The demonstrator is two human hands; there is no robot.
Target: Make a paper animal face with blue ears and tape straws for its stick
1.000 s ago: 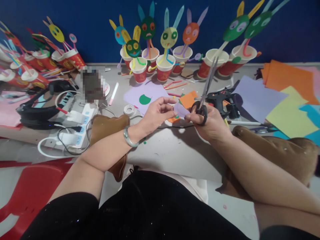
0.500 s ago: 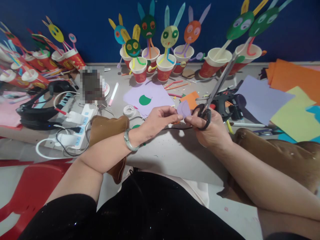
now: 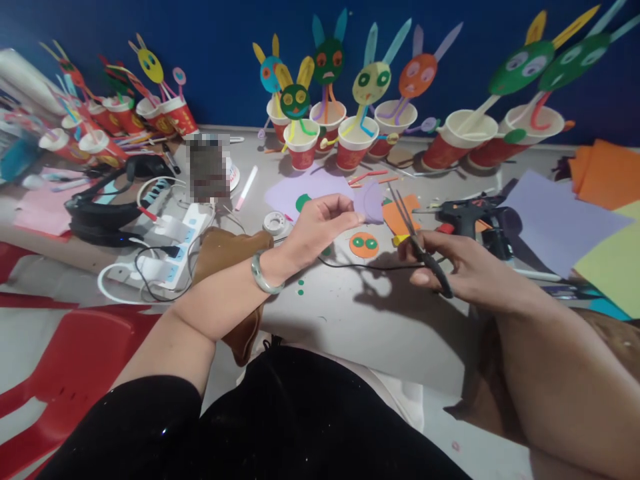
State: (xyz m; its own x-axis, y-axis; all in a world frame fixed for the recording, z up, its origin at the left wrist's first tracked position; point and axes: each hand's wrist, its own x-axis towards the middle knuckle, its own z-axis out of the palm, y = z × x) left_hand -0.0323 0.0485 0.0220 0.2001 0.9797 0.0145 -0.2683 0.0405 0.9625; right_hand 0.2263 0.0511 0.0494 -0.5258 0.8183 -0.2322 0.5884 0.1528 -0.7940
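Note:
My left hand (image 3: 320, 230) pinches a small purple paper piece (image 3: 369, 202) that bears a faint curved line. To its right, my right hand (image 3: 445, 267) has its fingers in the handles of black-handled scissors (image 3: 411, 223), whose blades point up and left, slightly parted, away from the paper. An orange oval with two green ovals (image 3: 364, 245) lies on the table between my hands. Small green dots (image 3: 301, 287) lie below my left hand. Behind that hand, a green paper piece (image 3: 303, 202) rests on a larger purple sheet (image 3: 285, 187).
Red-and-white cups (image 3: 351, 155) with paper-faced figures stand along the back. A black glue gun (image 3: 470, 217) and coloured sheets (image 3: 545, 213) lie at right. A power strip (image 3: 183, 250), headset (image 3: 95, 210) and brown pouch (image 3: 225, 253) are at left.
My right hand has moved right, away from the purple paper, and the scissors have swung from pointing up-right to up-left. The orange oval now shows. The camera view has shifted left.

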